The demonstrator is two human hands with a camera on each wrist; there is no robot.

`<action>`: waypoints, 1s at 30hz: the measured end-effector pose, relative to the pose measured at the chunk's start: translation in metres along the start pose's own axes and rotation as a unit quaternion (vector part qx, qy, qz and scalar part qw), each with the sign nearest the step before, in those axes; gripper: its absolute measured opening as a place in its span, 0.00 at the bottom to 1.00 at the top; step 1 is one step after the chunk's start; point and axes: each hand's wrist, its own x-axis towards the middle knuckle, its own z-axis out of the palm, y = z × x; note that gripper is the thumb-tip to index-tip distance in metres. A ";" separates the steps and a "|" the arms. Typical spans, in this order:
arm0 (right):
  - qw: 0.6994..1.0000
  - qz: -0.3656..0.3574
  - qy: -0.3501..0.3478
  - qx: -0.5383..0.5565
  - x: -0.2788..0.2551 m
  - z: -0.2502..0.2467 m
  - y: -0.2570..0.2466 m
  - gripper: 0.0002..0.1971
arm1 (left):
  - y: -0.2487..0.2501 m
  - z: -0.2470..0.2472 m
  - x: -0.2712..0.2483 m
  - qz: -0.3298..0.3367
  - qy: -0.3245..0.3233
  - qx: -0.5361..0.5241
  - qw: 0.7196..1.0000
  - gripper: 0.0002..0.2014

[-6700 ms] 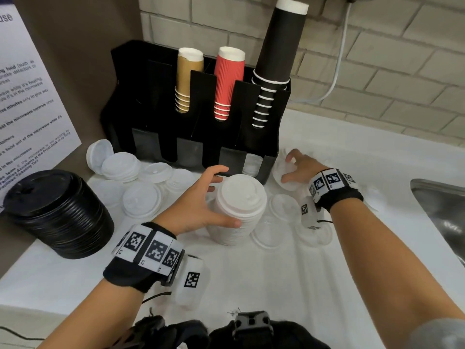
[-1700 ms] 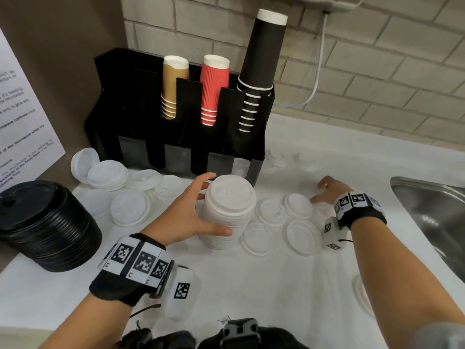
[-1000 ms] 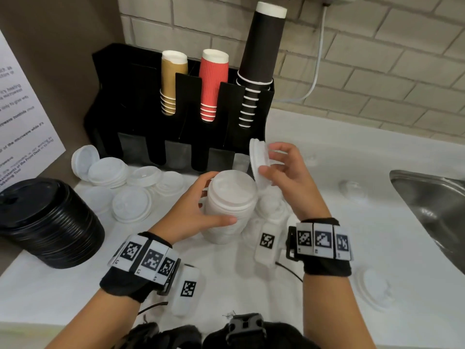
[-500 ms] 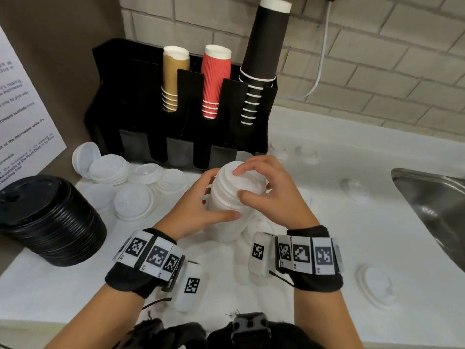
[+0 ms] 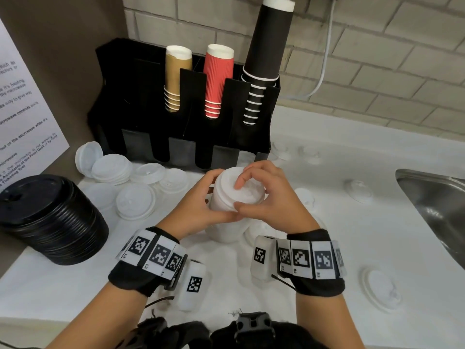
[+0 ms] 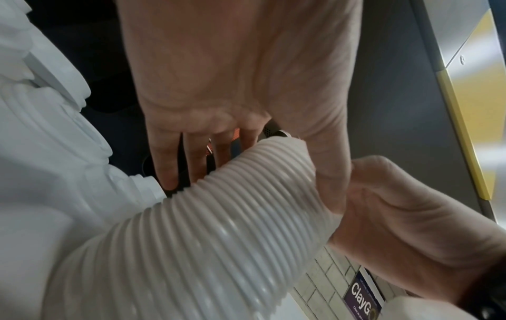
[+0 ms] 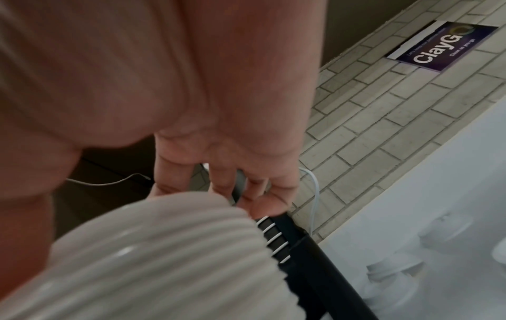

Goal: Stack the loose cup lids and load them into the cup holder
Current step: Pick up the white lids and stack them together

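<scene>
A tall stack of white cup lids (image 5: 226,233) stands on the white counter in front of the black cup holder (image 5: 141,96). My left hand (image 5: 221,196) grips the stack's upper part from the left, thumb in front and fingers behind. My right hand (image 5: 239,195) curls over the top lid, fingertips on its face and thumb at its front rim beside the left thumb. The left wrist view shows the ribbed stack (image 6: 219,238) in the left hand (image 6: 252,173). The right wrist view shows the stack (image 7: 164,249) under the right hand's fingers (image 7: 219,184).
Loose white lids lie left of the stack (image 5: 136,201) and by the holder (image 5: 110,168), with others at the right (image 5: 380,294) and far right (image 5: 357,190). A black lid stack (image 5: 50,217) stands at the left and a steel sink (image 5: 437,202) at the right. Cups fill the holder's upper slots.
My right hand picked up a lid from the counter at the right, carried it over and set it on the stack, where it now grips it. My left hand kept hold of the stack.
</scene>
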 end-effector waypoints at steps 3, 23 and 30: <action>0.999 -0.015 0.022 0.033 0.001 -0.011 0.012 0.17 | 0.000 -0.004 0.000 -0.009 -0.013 0.006 1.000 0.43; 0.846 0.315 -0.157 -0.400 0.137 -0.041 0.132 0.28 | 0.019 -0.022 -0.002 -0.040 0.045 0.020 0.998 0.45; 0.873 0.255 -0.182 -0.373 0.132 -0.040 0.133 0.31 | 0.018 -0.019 -0.002 -0.040 0.038 0.011 0.998 0.39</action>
